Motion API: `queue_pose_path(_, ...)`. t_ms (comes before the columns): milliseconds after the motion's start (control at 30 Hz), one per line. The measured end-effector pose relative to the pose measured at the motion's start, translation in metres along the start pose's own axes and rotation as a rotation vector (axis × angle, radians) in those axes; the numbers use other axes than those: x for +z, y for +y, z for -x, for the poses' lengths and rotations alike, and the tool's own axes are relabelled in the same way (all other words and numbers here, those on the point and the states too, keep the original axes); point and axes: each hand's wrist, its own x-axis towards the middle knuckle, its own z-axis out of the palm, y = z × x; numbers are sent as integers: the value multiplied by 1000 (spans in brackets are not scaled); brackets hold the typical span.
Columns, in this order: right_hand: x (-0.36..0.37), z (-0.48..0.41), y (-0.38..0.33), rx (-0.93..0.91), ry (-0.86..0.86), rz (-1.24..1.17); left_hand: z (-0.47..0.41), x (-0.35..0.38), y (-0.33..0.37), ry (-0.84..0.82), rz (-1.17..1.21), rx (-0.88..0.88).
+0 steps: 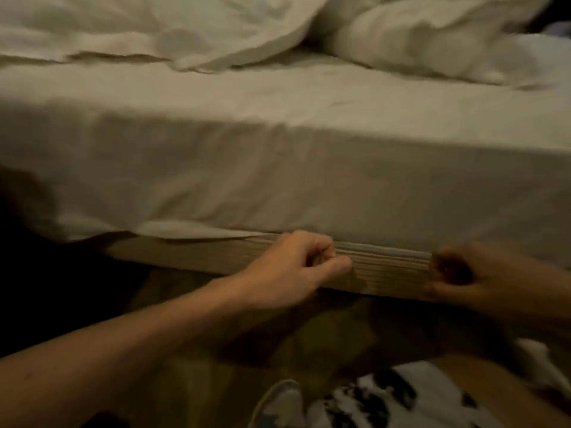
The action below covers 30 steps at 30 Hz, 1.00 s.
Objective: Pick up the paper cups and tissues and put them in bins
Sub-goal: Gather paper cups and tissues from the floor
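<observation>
Searching step, by look of it. Left hand (296,264) curled, fingertips tucked to thumb, nothing seen inside. Right hand (457,273) blurred, grip impossible to tell. Bed frame (386,270) just beyond knuckles. Cups, tissues, bins out of view. White scrap (532,350) below right fingers, maybe tissue. Next: look down, reach.

The single camera sits on the person's head and looks forward and down, close to the side of a bed (278,168). The left hand (296,261) reaches in from the lower left and the right hand (457,273), blurred, from the right edge. Just beyond the fingers (318,242) runs the wooden bed rail (386,273). Farther beyond them the pillows (432,35) line the top edge. Below the fingers, nearest the lens, lie dim floor (216,396) and patterned fabric (386,396).
</observation>
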Motion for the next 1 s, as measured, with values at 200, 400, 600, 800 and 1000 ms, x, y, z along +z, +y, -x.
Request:
queue_pose_path(200, 65, 97, 163, 476, 52, -148, -114, 211, 16, -363, 90, 37)
queue_pose_path(400, 168, 171, 273, 809, 219, -448, -162, 376, 10, -663, 8, -9)
queue_pose_path(600, 241, 162, 327, 955, 356, -730, -200, 467, -13, -750, -221, -25)
queue_pose_path(800, 266, 114, 346, 874, 362, -915, -237, 495, -22, -687, -223, -163)
queue_pose_path(1000, 276, 79, 363, 840, 329, -885, -255, 506, -25, -705, -220, -223)
